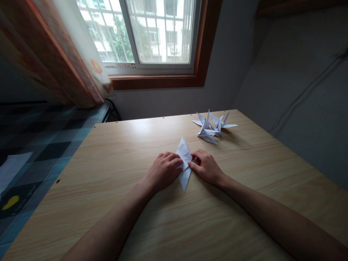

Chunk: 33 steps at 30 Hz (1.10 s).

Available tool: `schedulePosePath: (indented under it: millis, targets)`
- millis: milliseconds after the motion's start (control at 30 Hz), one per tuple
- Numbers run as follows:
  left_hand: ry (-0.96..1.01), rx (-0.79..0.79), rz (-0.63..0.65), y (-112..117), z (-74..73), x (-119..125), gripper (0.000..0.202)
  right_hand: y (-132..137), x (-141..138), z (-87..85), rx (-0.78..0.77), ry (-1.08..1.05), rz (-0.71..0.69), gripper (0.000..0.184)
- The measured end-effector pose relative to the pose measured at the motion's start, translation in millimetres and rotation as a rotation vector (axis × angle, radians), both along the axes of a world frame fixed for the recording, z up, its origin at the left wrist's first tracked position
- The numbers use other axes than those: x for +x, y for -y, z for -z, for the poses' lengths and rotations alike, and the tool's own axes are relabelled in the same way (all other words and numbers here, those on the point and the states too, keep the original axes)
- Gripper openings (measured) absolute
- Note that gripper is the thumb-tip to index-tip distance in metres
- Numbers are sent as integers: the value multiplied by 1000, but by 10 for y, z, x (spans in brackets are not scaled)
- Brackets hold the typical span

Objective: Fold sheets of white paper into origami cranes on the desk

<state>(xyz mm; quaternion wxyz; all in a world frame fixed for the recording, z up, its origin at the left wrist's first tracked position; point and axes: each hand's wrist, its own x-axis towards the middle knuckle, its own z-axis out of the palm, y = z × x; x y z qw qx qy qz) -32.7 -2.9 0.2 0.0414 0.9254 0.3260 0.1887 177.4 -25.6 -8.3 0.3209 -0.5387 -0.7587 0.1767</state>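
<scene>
A folded white paper (pixel 185 177), shaped like a long diamond, lies on the wooden table with one point toward me and one away. My left hand (pixel 166 169) rests on its left side, fingers bent together and the tips pressing on the paper. At the right edge, my right hand (pixel 205 165) pinches the paper between thumb and bent fingers. Creases run across its middle, and part of the left edge is hidden under my left fingers. Beyond my right hand stand several finished paper cranes (pixel 209 132), grouped close together.
The wooden table (pixel 122 152) ends near a wall below a barred window (pixel 163 32). To the left is a bed with a checked cover (pixel 49 145), with white paper (pixel 15 168) on it. A patterned curtain (pixel 70 54) hangs beside the window.
</scene>
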Motion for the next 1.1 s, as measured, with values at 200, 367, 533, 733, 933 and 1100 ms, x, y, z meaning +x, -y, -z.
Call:
schedulePosePath:
  millis: [200, 367, 533, 733, 933, 1100]
  targets:
    - [9, -5, -6, -5, 11, -5, 14, -4, 3, 21, -14, -2, 5, 14]
    - [6, -8, -6, -1, -1, 0, 15, -12, 7, 30, 0, 5, 2, 13]
    - [16, -3, -6, 1, -5, -1, 14, -10, 10, 27, 11, 4, -9, 13]
    - [6, -3, -8, 3, -14, 1, 14, -8, 8, 21, 9, 4, -8, 12]
    - [10, -4, -3, -2, -7, 0, 14, -5, 6, 26, 14, 12, -2, 12]
    - [17, -1, -4, -10, 12, -4, 15, -8, 3, 46, 2, -20, 67, 30]
